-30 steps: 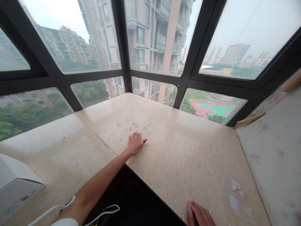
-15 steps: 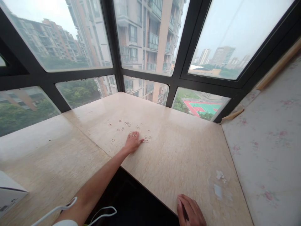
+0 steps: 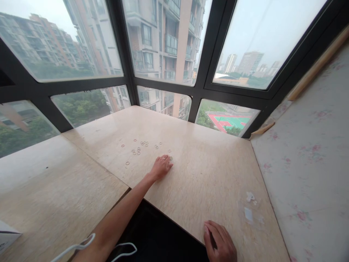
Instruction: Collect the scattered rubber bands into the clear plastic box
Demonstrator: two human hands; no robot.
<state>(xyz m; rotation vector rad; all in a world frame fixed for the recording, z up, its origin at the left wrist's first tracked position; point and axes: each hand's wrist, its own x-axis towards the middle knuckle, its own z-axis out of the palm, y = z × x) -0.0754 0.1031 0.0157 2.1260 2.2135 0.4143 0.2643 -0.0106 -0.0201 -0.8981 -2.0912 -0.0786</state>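
My left hand (image 3: 161, 166) reaches out over the pale stone-patterned tabletop, palm down, with its fingers stretched out on the surface. A thin band circles one of its fingers. Just past the fingertips lies a small thin ring (image 3: 171, 158), and the hand may cover others. Several similar rings (image 3: 139, 149) are scattered to the left and beyond, some overlapping; a couple look reddish. My right hand (image 3: 221, 241) rests near the table's front edge. Its fingers are curled together with the thumb against them, and nothing shows in them.
On the right lie a clear plastic bag and a small white piece (image 3: 248, 214). A white box (image 3: 8, 236) stands at the lower left. A white cable (image 3: 75, 247) hangs by my left forearm. Windows (image 3: 163, 51) and a flowered wall (image 3: 308, 156) border the tabletop (image 3: 191, 182).
My left hand has moved right, from the middle rings to the right-hand group, and now covers part of it. The view has shifted slightly. My right hand stays in place.
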